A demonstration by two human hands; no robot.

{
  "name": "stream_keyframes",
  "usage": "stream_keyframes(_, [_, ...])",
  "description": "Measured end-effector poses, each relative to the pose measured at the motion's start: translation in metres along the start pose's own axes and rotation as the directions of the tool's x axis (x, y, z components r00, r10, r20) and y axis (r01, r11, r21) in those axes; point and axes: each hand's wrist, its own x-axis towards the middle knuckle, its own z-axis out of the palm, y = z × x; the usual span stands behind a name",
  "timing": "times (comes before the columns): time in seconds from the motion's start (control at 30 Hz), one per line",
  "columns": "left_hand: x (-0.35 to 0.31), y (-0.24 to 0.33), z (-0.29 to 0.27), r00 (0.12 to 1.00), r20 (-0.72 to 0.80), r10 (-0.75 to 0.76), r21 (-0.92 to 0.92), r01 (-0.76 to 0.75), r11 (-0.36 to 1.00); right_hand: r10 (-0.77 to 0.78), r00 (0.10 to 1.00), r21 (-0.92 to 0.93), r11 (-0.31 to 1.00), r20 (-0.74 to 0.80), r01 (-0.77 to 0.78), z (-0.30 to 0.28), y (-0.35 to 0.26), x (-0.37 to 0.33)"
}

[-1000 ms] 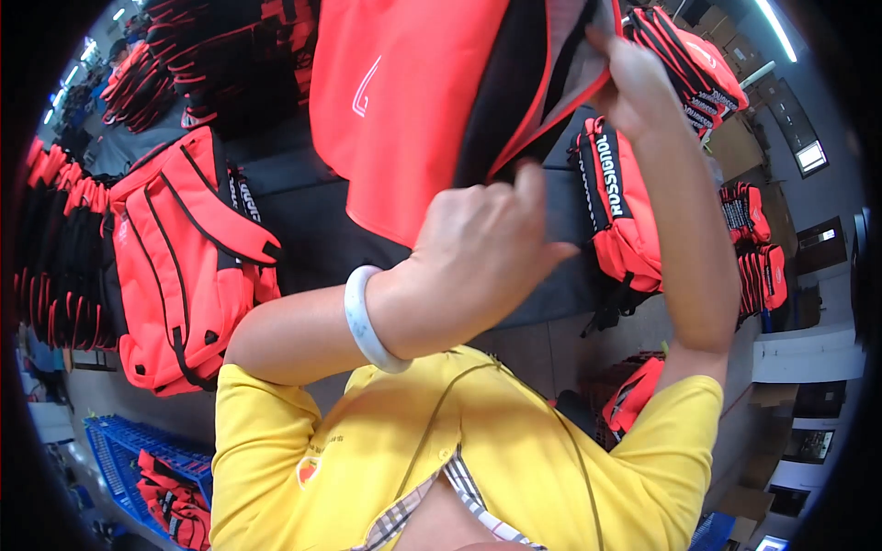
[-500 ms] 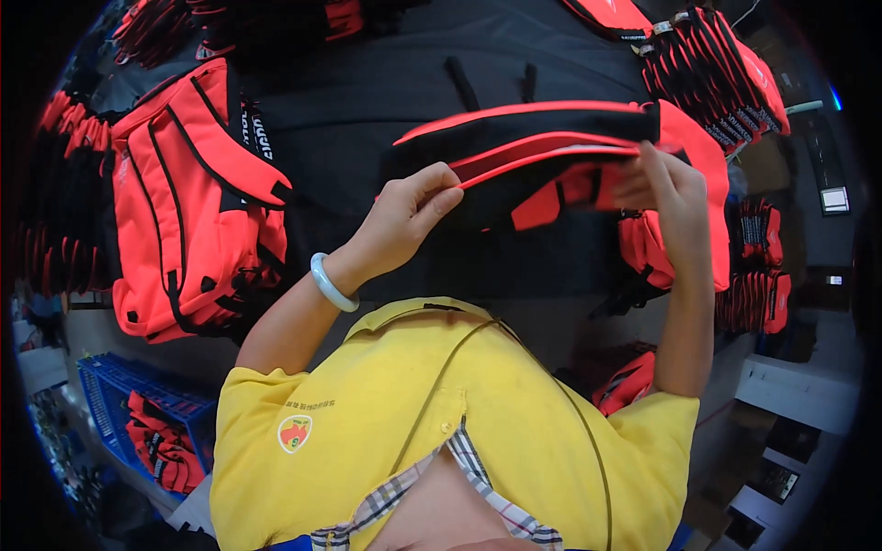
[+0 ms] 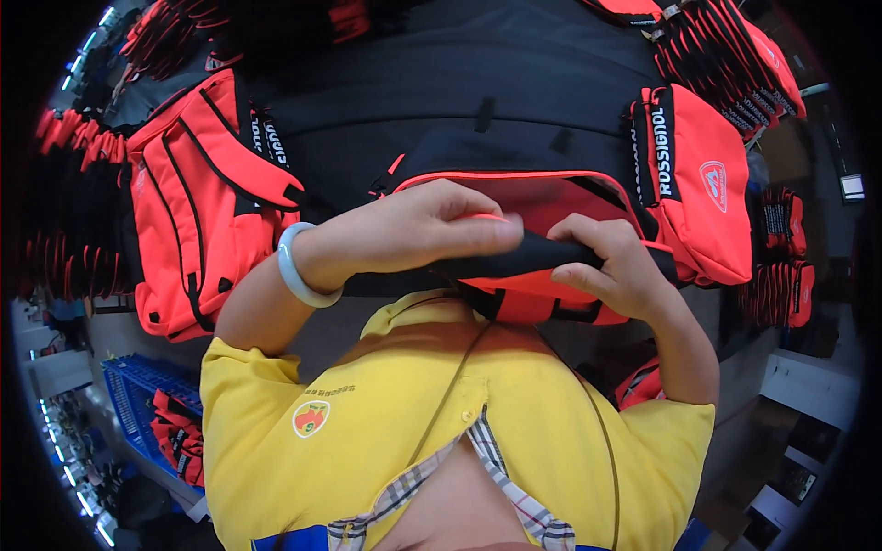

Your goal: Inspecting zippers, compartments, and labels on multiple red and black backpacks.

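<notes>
In front of my chest lies a coral-red and black backpack (image 3: 524,284) with its long top opening spread, so the dull red inside shows. My left hand (image 3: 413,228), a pale bangle at its wrist, is closed with thumb and fingers pinching the opening's near edge, where a bit of red trim sticks out. Farther right along the same black edge, my right hand (image 3: 617,266) is curled over it, thumb on the near side and fingers over the top. Red and black straps hang below the edge, partly hidden by my hands.
A red backpack (image 3: 184,211) stands at the left beside a row of folded red and black pieces (image 3: 73,207). More red bags (image 3: 707,188) stand at the right, below a stacked bundle (image 3: 726,69). Black fabric (image 3: 367,78) covers the table. A blue crate (image 3: 133,390) sits lower left.
The backpack has come nearer to my body, and its opening is wider and faces up. My left hand has moved right along the edge; my right hand has come down and closed on it.
</notes>
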Motion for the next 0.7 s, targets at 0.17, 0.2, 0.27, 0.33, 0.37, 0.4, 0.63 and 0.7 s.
stream_keyframes(0.17, [-0.003, -0.009, 0.018, 0.997, -0.051, 0.053, -0.197, -0.062, 0.978, -0.397, 0.898, -0.333, 0.886, -0.19, 0.322, 0.006, 0.015, -0.002])
stream_keyframes(0.2, [-0.005, -0.015, 0.024, 0.996, -0.074, 0.054, -0.261, -0.071, 0.963, -0.478, 0.853, -0.418, 0.833, -0.209, 0.364, 0.009, 0.018, -0.006])
stream_keyframes(0.27, [-0.01, -0.026, 0.027, 0.989, -0.137, 0.055, -0.284, -0.093, 0.954, -0.624, 0.743, -0.558, 0.716, -0.242, 0.419, 0.017, 0.03, -0.009])
stream_keyframes(0.33, [-0.016, -0.029, 0.026, 0.992, -0.128, 0.012, -0.392, -0.061, 0.918, -0.625, 0.741, -0.535, 0.725, -0.246, 0.434, 0.025, 0.039, -0.013])
stream_keyframes(0.37, [-0.015, -0.025, 0.026, 0.989, -0.14, -0.036, -0.41, -0.025, 0.912, -0.629, 0.732, -0.524, 0.73, -0.263, 0.439, 0.028, 0.043, -0.015])
stream_keyframes(0.4, [-0.013, -0.024, 0.024, 0.993, -0.108, -0.053, -0.459, -0.003, 0.888, -0.628, 0.725, -0.524, 0.735, -0.284, 0.431, 0.03, 0.048, -0.014])
stream_keyframes(0.63, [0.021, -0.011, 0.009, 0.991, 0.037, -0.126, -0.448, 0.129, 0.885, -0.547, 0.728, -0.506, 0.802, -0.413, 0.316, 0.022, 0.069, -0.022])
stream_keyframes(0.7, [0.021, -0.002, 0.017, 0.999, -0.003, -0.035, -0.312, 0.032, 0.949, -0.549, 0.719, -0.521, 0.799, -0.426, 0.301, 0.02, 0.071, -0.026])
